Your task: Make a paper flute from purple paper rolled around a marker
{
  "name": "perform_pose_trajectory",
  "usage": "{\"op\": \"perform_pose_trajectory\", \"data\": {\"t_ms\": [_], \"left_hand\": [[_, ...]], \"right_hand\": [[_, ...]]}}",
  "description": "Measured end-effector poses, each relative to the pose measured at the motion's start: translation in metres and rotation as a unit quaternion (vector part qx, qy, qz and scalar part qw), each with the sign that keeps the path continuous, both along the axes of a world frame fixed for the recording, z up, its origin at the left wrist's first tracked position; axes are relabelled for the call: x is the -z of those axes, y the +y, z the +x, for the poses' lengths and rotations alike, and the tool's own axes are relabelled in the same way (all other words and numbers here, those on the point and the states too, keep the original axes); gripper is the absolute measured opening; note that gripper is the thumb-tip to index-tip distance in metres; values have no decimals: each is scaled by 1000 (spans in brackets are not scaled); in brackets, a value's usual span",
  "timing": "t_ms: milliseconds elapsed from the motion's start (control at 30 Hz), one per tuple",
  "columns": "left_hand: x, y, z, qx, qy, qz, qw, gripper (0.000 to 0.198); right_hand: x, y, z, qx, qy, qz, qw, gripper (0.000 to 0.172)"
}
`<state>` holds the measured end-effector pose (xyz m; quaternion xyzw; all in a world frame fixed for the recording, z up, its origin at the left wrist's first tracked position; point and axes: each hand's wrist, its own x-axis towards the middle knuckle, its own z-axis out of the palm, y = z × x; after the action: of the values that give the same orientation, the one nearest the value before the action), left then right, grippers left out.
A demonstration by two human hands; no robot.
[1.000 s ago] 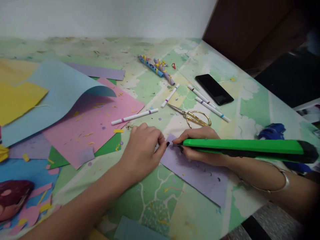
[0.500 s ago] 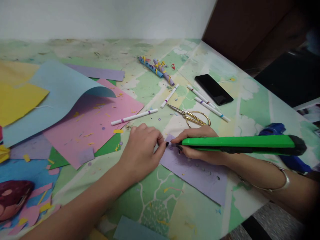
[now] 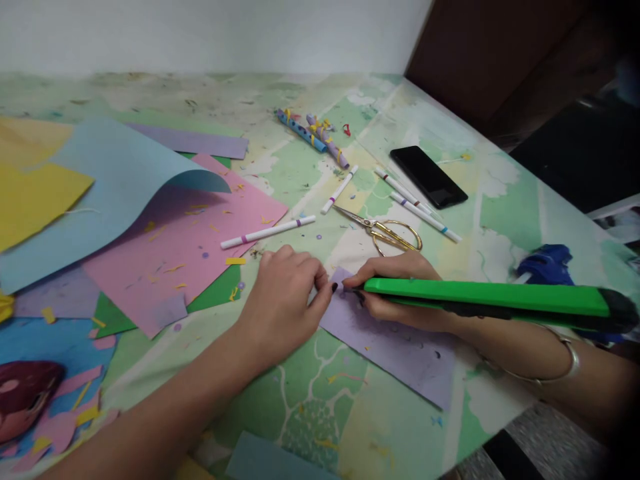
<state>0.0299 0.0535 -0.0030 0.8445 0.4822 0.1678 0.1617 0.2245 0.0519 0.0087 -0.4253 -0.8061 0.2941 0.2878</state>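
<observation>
My right hand [image 3: 400,293] is closed around a long green and black tool [image 3: 490,300], whose front end presses on the near corner of a lilac paper sheet [image 3: 395,350] dotted with small holes. My left hand [image 3: 287,297] is curled, its fingertips pinching the same corner of the lilac sheet right beside the tool's tip. A silver bangle [image 3: 567,360] sits on my right wrist.
Gold scissors [image 3: 387,232], white markers [image 3: 267,233], a black phone [image 3: 427,177] and rolled paper sticks [image 3: 315,137] lie beyond my hands. Pink [image 3: 185,247], light blue [image 3: 100,193] and yellow [image 3: 35,200] sheets spread at left. A blue object [image 3: 545,263] sits at right near the table edge.
The green tool's rear end dipped and rose slightly between frames; both hands stay at the corner of the lilac sheet.
</observation>
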Motion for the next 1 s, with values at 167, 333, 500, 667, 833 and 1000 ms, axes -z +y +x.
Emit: {"op": "perform_pose_trajectory", "data": {"t_ms": [167,333,500,667,833,1000], "left_hand": [[0,0,0,0,1,0,1000,17],[0,0,1,-1,2,-3,1000,17],[-1,-1,1,-4,-9,-1,1000,17],[-5,-4,1,3,-44,-11,999,16],[-2,-2,3,-38,-46,-3,998,10],[0,3,6,-45,7,-4,999,11]], "right_hand": [[0,-1,0,6,-8,7,1000,22],[1,-2,0,13,-6,4,1000,22],[-4,1,-2,14,-15,-20,1000,20],[-11,4,0,-57,-36,-60,996,21],[-4,2,0,-5,-12,-51,999,22],[1,0,-3,32,-14,-43,998,19]]}}
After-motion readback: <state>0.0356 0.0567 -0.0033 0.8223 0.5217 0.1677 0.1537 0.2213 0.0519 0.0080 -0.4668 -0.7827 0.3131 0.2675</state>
